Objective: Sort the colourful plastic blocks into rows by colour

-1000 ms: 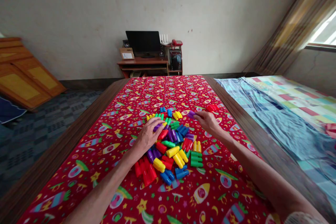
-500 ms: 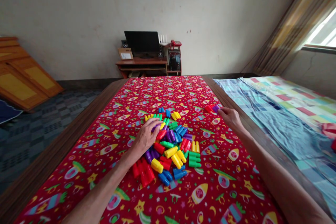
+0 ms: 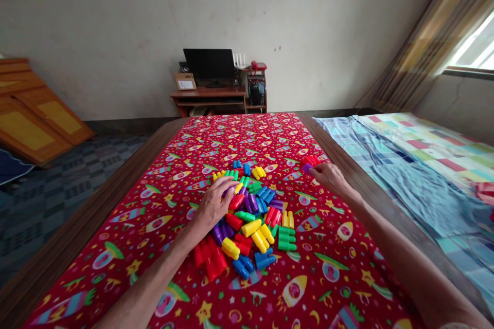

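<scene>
My right hand [image 3: 331, 179] is closed, its fingertips pinching a purple plastic block [image 3: 307, 168]. This block lies just in front of a red block [image 3: 311, 160], near the cloth's right edge; whether the two touch I cannot tell. My left hand [image 3: 216, 200] sits at the left side of a heap of bullet-shaped toy blocks. Its fingers curl over a purple block [image 3: 228, 191], mostly hidden under them. Around it in the heap lie yellow blocks [image 3: 251, 227], green blocks [image 3: 286, 239], blue blocks [image 3: 264, 258] and red blocks [image 3: 210, 258].
A red patterned cloth [image 3: 293, 288] covers the wooden table [image 3: 127, 216]. A bed with checked bedding [image 3: 417, 185] stands along the right side. Beyond the table is a desk [image 3: 208, 93] with a monitor [image 3: 209, 67]. An orange cabinet [image 3: 42, 113] stands at the left.
My right hand has moved slightly left and nearer with the purple block, which shifted from the red block's right side to its front left. The left hand stays nearly still.
</scene>
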The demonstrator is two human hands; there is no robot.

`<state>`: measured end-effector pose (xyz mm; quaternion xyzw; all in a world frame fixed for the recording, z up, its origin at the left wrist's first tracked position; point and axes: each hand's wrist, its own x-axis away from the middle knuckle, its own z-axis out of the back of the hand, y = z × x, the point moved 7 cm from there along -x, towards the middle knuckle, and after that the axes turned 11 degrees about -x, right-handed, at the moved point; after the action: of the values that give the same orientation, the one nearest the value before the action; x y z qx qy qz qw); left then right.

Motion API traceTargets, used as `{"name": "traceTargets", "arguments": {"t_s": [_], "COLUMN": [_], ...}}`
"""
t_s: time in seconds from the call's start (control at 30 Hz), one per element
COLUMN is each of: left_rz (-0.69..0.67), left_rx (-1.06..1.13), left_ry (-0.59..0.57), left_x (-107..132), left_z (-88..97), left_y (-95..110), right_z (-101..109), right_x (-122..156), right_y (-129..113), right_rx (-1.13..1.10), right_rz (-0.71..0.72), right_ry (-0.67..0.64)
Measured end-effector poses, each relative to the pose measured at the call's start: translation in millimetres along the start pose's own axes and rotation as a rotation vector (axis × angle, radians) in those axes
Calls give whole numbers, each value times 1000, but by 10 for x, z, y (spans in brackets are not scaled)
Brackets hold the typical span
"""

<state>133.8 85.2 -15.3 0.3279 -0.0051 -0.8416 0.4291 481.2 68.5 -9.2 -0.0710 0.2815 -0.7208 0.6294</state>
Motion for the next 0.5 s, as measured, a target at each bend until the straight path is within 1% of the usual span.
{"name": "traceTargets", "arguments": {"t_s": [0.07, 0.17, 0.23, 0.3, 0.33, 0.43, 0.47, 0.5], "left_rz": [5, 9, 11, 9, 7, 0, 0, 1], "left_rx": [1, 5, 4, 3, 5, 10, 10, 9], "left_ry": [4, -3, -7, -6, -3, 8, 10, 11], "left_x": [4, 9, 12, 15, 18, 27, 30, 31], "left_z": [1, -1, -3, -7, -11, -23, -27, -29], "left_y": [-5, -6, -7, -12, -16, -28, -31, -33], "right_z": [-84, -127, -111, -40, 17, 192, 207, 184], "right_x": [123, 248, 254, 184, 122, -123, -208, -289], "right_y": [18, 119, 185, 211, 211, 166, 138, 109], "right_rx": [125, 251, 293, 310, 308, 295, 303, 319], "right_rz": [-30, -127, -174, -176, -170, -130, -103, -69], "right_ry": [-88, -158, -222, -244, -221, -52, -13, -8]}}
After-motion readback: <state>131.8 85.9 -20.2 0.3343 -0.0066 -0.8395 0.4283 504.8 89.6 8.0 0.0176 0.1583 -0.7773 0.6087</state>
